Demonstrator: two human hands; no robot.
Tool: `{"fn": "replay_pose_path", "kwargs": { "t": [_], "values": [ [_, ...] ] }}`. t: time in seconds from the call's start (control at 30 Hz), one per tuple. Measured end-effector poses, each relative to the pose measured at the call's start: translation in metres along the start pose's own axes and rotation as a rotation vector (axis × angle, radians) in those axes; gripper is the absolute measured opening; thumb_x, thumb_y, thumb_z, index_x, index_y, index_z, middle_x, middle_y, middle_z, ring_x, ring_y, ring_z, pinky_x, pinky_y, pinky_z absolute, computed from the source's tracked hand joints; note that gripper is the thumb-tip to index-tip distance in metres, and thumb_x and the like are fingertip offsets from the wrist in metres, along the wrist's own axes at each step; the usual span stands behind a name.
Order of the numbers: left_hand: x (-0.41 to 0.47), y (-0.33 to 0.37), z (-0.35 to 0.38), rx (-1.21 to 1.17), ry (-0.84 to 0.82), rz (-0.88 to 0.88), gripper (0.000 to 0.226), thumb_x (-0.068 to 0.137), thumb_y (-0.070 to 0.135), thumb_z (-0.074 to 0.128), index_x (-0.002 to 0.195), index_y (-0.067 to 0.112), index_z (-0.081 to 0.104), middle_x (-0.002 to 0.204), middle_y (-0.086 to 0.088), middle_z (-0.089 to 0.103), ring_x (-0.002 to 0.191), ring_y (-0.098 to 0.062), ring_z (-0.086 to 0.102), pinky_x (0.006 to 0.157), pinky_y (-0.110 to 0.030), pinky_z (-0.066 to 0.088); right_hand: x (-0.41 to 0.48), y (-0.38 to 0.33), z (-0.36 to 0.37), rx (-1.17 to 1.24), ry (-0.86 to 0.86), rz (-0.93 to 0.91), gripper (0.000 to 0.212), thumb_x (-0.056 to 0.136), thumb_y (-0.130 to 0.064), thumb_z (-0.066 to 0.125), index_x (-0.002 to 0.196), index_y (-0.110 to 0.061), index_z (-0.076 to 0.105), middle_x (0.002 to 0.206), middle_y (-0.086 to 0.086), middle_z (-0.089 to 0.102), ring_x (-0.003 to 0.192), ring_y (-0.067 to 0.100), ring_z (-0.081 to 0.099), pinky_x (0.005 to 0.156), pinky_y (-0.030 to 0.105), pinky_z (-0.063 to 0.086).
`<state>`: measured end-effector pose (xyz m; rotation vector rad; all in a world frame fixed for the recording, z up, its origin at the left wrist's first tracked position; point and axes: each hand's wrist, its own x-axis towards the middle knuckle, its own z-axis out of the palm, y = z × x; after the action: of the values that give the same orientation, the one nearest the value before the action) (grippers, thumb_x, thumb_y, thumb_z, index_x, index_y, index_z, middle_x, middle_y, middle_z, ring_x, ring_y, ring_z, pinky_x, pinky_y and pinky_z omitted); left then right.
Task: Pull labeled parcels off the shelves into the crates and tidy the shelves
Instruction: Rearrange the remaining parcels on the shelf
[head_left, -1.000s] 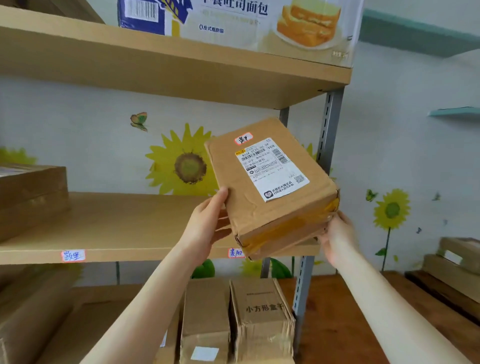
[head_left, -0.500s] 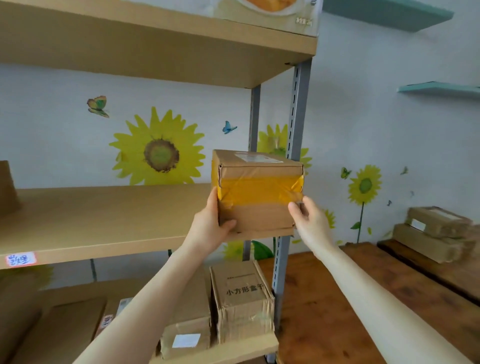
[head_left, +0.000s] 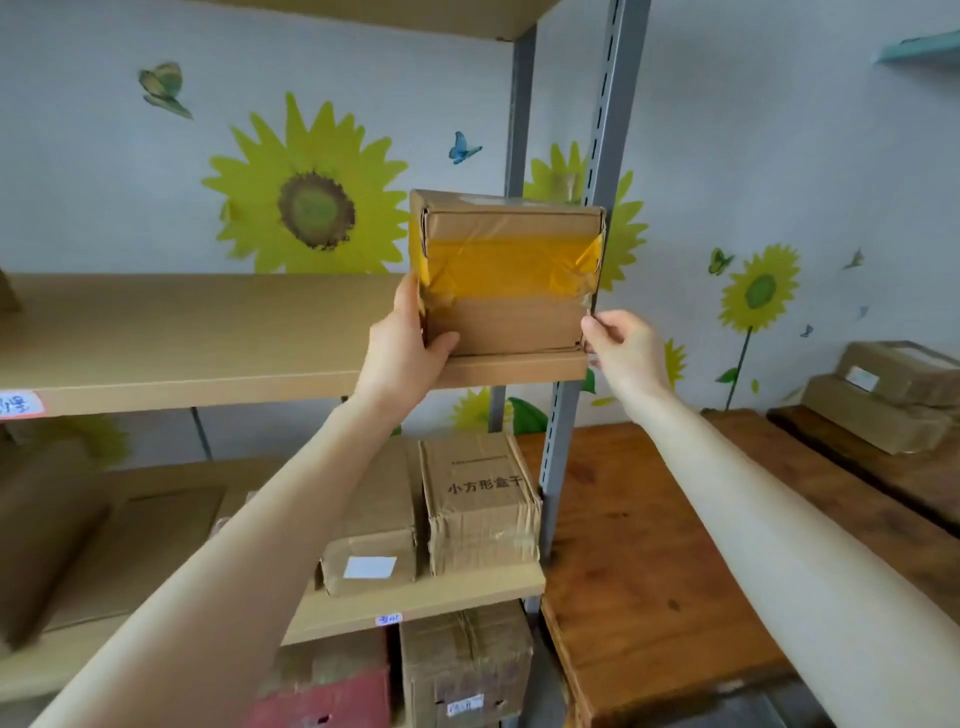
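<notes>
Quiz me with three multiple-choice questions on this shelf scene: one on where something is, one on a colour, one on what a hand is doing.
1. Where does the taped parcel rest?
A. right end of the middle shelf
B. wooden table
C. floor
2. What colour is its wide tape?
A. red
B. blue
C. yellow
3. What is the left hand doing?
A. hanging idle
B. gripping the parcel's lower left corner
C. pressing the wall
Answers: 1 A, its base sits at the shelf's front edge; 2 C, a yellow band wraps its front; 3 B, the thumb lies across the front face.
</notes>
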<state>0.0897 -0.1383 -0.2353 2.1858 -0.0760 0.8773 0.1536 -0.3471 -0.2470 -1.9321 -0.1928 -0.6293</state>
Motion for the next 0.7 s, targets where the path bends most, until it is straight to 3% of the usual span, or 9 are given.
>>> {"fn": "replay_pose_path", "kwargs": {
  "t": [0.1, 0.17, 0.3, 0.33, 0.4, 0.47, 0.53, 0.6, 0.7],
  "values": [
    [-0.044, -0.012, 0.009, -0.183, 0.235, 0.136, 0.036, 0.088, 0.011, 0.055, 0.123, 0.004, 0.051, 0.106, 0.001, 0.059, 0.096, -0.006, 0.056, 0.076, -0.01, 0.044, -0.022, 0.027, 0.004, 0.129, 0.1, 0.068, 0.018, 0.091, -0.021, 0.052, 0.099, -0.01, 0.065, 0.094, 0.005, 0.067, 0.092, 0.021, 0.063, 0.083, 0.034, 0.051],
    [-0.078, -0.033, 0.022, -0.166, 0.295, 0.131, 0.027, 0.087, 0.009, 0.051, 0.112, 0.002, 0.058, 0.102, 0.002, 0.059, 0.09, -0.003, 0.057, 0.076, -0.015, 0.047, -0.047, 0.053, 0.014, 0.23, 0.139, 0.147, 0.011, 0.092, -0.019, 0.052, 0.092, -0.015, 0.062, 0.084, -0.002, 0.065, 0.088, 0.018, 0.064, 0.083, 0.037, 0.053],
    [-0.118, -0.08, 0.053, -0.02, -0.002, -0.198, 0.018, 0.087, 0.007, 0.056, 0.103, 0.002, 0.062, 0.093, -0.006, 0.06, 0.088, -0.024, 0.06, 0.079, -0.031, 0.049, -0.093, 0.104, 0.049, 0.233, 0.028, 0.392, 0.013, 0.092, -0.019, 0.053, 0.097, -0.012, 0.062, 0.088, 0.005, 0.065, 0.091, 0.023, 0.063, 0.088, 0.046, 0.052],
    [-0.12, -0.09, 0.06, 0.039, -0.11, -0.28, 0.009, 0.088, 0.011, 0.055, 0.092, 0.007, 0.062, 0.086, -0.004, 0.058, 0.085, -0.026, 0.058, 0.073, -0.029, 0.047, -0.101, 0.115, 0.057, 0.203, -0.011, 0.451, 0.018, 0.091, -0.02, 0.053, 0.101, -0.009, 0.063, 0.092, 0.007, 0.065, 0.094, 0.024, 0.063, 0.088, 0.044, 0.051],
    [-0.117, -0.106, 0.072, 0.153, -0.288, -0.407, 0.026, 0.089, 0.021, 0.053, 0.065, 0.013, 0.048, 0.066, 0.001, 0.052, 0.068, -0.024, 0.054, 0.052, -0.021, 0.038, -0.11, 0.131, 0.07, 0.12, -0.067, 0.523, 0.023, 0.09, -0.024, 0.053, 0.1, -0.006, 0.063, 0.096, 0.009, 0.065, 0.092, 0.025, 0.061, 0.08, 0.035, 0.048],
    [-0.111, -0.116, 0.081, 0.147, -0.416, -0.553, 0.038, 0.091, 0.029, 0.051, 0.057, 0.015, 0.042, 0.05, 0.003, 0.052, 0.047, -0.015, 0.055, 0.039, -0.017, 0.037, -0.112, 0.14, 0.08, 0.045, -0.117, 0.566, 0.023, 0.09, -0.029, 0.054, 0.087, -0.007, 0.061, 0.093, 0.012, 0.064, 0.086, 0.026, 0.058, 0.071, 0.031, 0.041],
    [-0.105, -0.124, 0.089, 0.092, -0.508, -0.669, 0.038, 0.092, 0.029, 0.049, 0.059, 0.01, 0.047, 0.039, 0.003, 0.054, 0.032, -0.008, 0.053, 0.039, -0.015, 0.045, -0.113, 0.146, 0.089, -0.005, -0.151, 0.625, 0.031, 0.089, -0.035, 0.054, 0.08, -0.006, 0.06, 0.09, 0.013, 0.064, 0.086, 0.03, 0.059, 0.073, 0.036, 0.043],
    [-0.102, -0.127, 0.093, 0.057, -0.576, -0.723, 0.033, 0.092, 0.027, 0.047, 0.066, 0.007, 0.05, 0.042, -0.001, 0.056, 0.028, -0.007, 0.05, 0.046, -0.018, 0.048, -0.115, 0.152, 0.097, -0.037, -0.16, 0.679, 0.043, 0.088, -0.043, 0.054, 0.087, -0.001, 0.063, 0.092, 0.013, 0.064, 0.09, 0.032, 0.06, 0.076, 0.038, 0.045],
    [-0.102, -0.124, 0.098, 0.03, -0.51, -0.639, 0.035, 0.093, 0.024, 0.047, 0.06, 0.011, 0.047, 0.049, -0.002, 0.053, 0.032, -0.008, 0.051, 0.043, -0.018, 0.045, -0.115, 0.158, 0.102, -0.018, -0.15, 0.699, 0.043, 0.085, -0.049, 0.055, 0.097, -0.007, 0.058, 0.095, 0.009, 0.063, 0.089, 0.026, 0.057, 0.077, 0.035, 0.044]
  ]
}}
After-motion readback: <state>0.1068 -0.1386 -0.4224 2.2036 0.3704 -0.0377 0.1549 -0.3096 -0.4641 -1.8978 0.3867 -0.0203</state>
